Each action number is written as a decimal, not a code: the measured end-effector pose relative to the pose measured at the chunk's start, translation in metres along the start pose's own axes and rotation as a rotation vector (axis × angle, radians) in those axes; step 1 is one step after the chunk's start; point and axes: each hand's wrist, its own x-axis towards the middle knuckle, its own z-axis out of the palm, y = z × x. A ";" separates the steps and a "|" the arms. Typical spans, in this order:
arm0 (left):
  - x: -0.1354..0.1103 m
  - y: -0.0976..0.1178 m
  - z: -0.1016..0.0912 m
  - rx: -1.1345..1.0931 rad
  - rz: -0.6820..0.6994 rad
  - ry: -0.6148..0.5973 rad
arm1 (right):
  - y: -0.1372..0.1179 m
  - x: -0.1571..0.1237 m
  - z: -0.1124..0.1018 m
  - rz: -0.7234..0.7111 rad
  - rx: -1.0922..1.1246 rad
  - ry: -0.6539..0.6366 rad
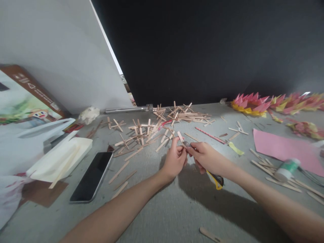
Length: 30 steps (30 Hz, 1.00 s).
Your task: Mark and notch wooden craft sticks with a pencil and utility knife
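My left hand (174, 160) is closed on a wooden craft stick (180, 136), whose rounded end sticks up past the fingertips. My right hand (206, 155) meets it, wrapped round what looks like a utility knife with a yellow and black handle (217, 181). Its grey metal front reaches the stick between the two hands; the fingers hide most of it. Just beyond the hands lies a heap of craft sticks (192, 116), several joined into crosses. A red striped paper straw (210, 135) rests near my right hand.
On the left are a phone (92, 177), a white paper tray (83, 145) and a plastic bag (22, 145). To the right lie pink paper (283, 148), a white and green bottle (288, 169) and pink-yellow folded paper (250, 104). A dark panel (202, 50) stands behind.
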 end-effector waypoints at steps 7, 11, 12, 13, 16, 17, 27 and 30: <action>0.001 0.001 0.000 0.020 -0.010 -0.004 | 0.004 0.002 0.004 -0.101 -0.349 0.162; 0.000 0.000 0.000 0.016 -0.017 -0.006 | 0.006 0.001 0.006 -0.180 -0.535 0.248; -0.001 -0.001 0.000 0.017 -0.018 -0.004 | 0.005 0.001 0.006 -0.172 -0.525 0.230; -0.001 -0.001 0.000 0.016 -0.018 -0.003 | 0.004 0.000 0.005 -0.157 -0.509 0.212; -0.001 -0.002 0.000 0.013 -0.015 -0.014 | -0.002 -0.001 0.003 -0.112 -0.429 0.155; 0.000 -0.002 0.000 0.012 -0.014 -0.016 | -0.003 -0.001 0.003 -0.104 -0.400 0.142; 0.000 -0.002 -0.001 0.033 -0.029 -0.030 | 0.003 0.001 0.005 -0.005 -0.057 -0.008; -0.001 -0.001 0.000 0.034 -0.033 -0.029 | 0.002 0.001 0.006 0.017 0.029 -0.023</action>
